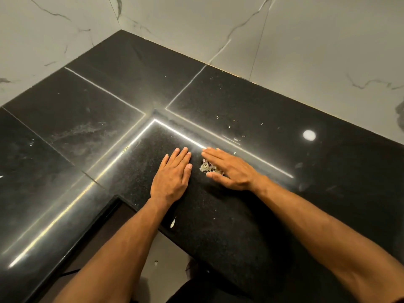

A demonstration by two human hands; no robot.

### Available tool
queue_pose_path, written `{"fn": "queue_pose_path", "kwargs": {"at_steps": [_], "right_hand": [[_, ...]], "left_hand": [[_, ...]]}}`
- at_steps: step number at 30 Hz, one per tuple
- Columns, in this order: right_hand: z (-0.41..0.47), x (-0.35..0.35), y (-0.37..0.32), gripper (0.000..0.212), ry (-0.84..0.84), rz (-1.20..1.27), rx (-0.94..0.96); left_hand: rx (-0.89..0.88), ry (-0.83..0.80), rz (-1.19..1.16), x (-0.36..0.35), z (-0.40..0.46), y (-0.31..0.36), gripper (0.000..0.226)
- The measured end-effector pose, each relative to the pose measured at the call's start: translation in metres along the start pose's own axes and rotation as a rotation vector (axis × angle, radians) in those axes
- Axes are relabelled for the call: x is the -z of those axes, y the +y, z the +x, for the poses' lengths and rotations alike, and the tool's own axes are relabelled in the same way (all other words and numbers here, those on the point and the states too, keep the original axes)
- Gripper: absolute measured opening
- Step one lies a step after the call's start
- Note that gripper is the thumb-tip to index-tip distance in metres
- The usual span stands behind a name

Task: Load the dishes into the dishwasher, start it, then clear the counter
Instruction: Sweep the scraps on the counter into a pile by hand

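Note:
Both hands lie flat on the black stone counter [240, 215], near its inner corner. My left hand [172, 173] presses palm-down with straight fingers. My right hand [229, 169] lies to its right, fingers straight and angled toward the left hand. Between the two hands sits a small pile of pale food scraps [207, 167], partly under my right hand's fingers and thumb. Neither hand grips anything. No dishes and no dishwasher show in this view.
A single pale flake [173, 222] lies near the counter's front edge. Tiny crumbs [231, 125] dot the counter farther back on the right. White marble walls [306, 40] close off the back. The floor [161, 259] shows below the front edge.

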State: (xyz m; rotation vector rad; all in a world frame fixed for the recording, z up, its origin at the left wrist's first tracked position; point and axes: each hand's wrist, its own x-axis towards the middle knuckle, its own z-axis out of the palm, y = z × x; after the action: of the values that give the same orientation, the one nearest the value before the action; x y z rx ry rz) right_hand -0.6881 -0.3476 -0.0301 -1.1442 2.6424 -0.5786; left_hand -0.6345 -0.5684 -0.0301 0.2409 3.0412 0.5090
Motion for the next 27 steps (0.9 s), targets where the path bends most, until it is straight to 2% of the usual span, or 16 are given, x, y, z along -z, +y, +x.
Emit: {"fn": "queue_pose_path", "kwargs": {"at_steps": [3,5,7,9,11,15,19,21,23,25,27], "right_hand": [[0.009,0.02,0.019,0.09,0.078,-0.034,-0.135],[0.014,0.034,0.044,0.088,0.132,-0.109,-0.322],[0.016,0.042,0.066,0.083,0.11,-0.167,-0.541],[0.017,0.042,0.076,0.086,0.066,-0.211,-0.655],[0.024,0.036,0.069,0.088,0.035,-0.25,-0.628],[0.043,0.018,0.027,0.088,-0.049,-0.283,-0.344],[0.041,0.015,0.013,0.074,-0.091,-0.117,-0.075],[0.041,0.026,0.026,0.073,-0.015,-0.054,-0.118],[0.045,0.039,0.047,0.076,0.06,-0.083,-0.298],[0.054,0.05,0.066,0.078,0.055,-0.087,-0.453],[0.064,0.052,0.071,0.081,0.007,-0.097,-0.48]], "left_hand": [[0.003,-0.008,-0.007,0.001,-0.001,0.0,0.072],[0.003,-0.005,-0.007,0.001,0.0,0.0,0.073],[0.005,0.002,0.0,0.0,0.0,0.0,0.073],[0.009,0.005,0.004,-0.001,0.0,0.0,0.073],[0.009,0.008,0.01,-0.002,0.0,0.0,0.072],[0.007,0.018,0.019,-0.002,0.001,0.0,0.069],[0.009,0.011,0.023,-0.002,0.001,-0.001,0.069],[0.014,0.015,0.016,-0.002,0.001,-0.001,0.068],[0.01,0.014,0.01,-0.003,0.001,-0.001,0.067],[0.009,0.019,0.015,-0.003,0.001,-0.001,0.066],[0.012,0.025,0.014,-0.002,0.002,-0.001,0.066]]}}
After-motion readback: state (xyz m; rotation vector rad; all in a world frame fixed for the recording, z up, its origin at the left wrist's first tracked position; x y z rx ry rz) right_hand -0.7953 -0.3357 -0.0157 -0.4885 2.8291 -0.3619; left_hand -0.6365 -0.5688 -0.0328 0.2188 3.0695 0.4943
